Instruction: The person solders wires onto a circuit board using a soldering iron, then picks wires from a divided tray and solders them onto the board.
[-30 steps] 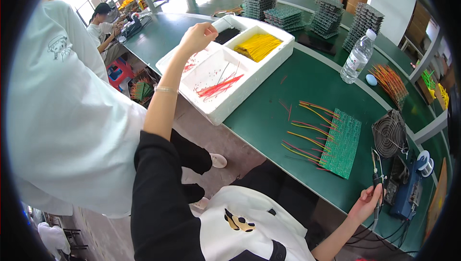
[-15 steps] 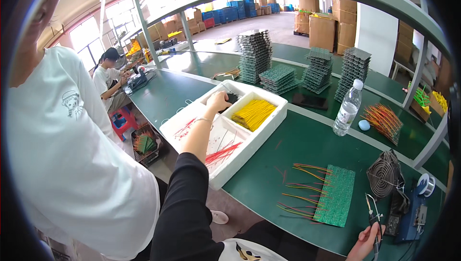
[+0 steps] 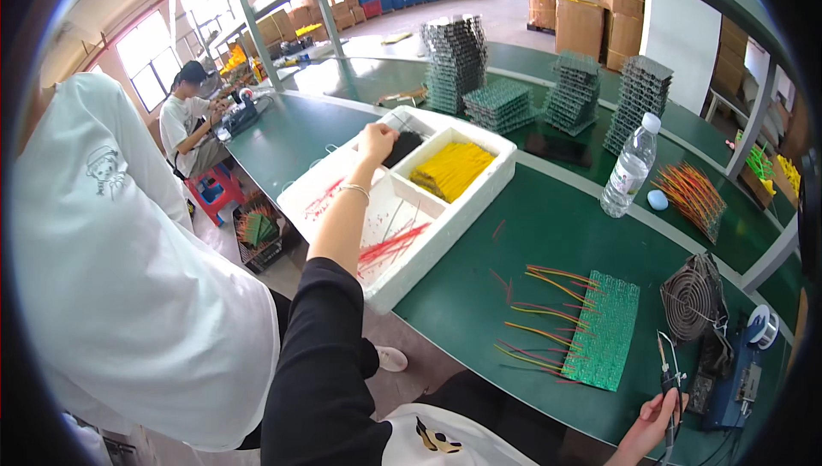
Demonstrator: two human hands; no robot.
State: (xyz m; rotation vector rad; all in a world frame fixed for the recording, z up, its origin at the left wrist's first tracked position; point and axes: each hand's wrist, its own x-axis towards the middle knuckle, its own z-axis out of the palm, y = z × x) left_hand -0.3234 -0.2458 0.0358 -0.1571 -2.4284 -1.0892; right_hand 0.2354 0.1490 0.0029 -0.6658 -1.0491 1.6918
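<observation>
My left hand [image 3: 377,142], its arm stretched out over the white foam box [image 3: 445,218], is closed at the edge of the compartment holding black wires [image 3: 402,149]. Whatever its fingertips pinch is too small to make out. Cut yellow wires [image 3: 451,170] fill the neighbouring compartment, and red wires [image 3: 390,247] lie loose in the larger one. At the lower right, my right hand [image 3: 655,421] grips a soldering iron [image 3: 666,372] with its tip pointing up. Left of the iron lies a green circuit board panel [image 3: 606,333], with red, yellow and dark wires sticking out from its left side.
Behind the iron stand a small round-grilled fan [image 3: 689,299] and a blue device with a solder spool [image 3: 762,329]. A water bottle [image 3: 629,166], a bundle of wired boards [image 3: 692,199] and stacked panels [image 3: 454,63] stand farther back. A person in white [image 3: 145,260] stands close on the left.
My left hand has shifted slightly left within the box, uncovering more of the black wires. The whole view has tilted a little. My right hand keeps hold of the soldering iron.
</observation>
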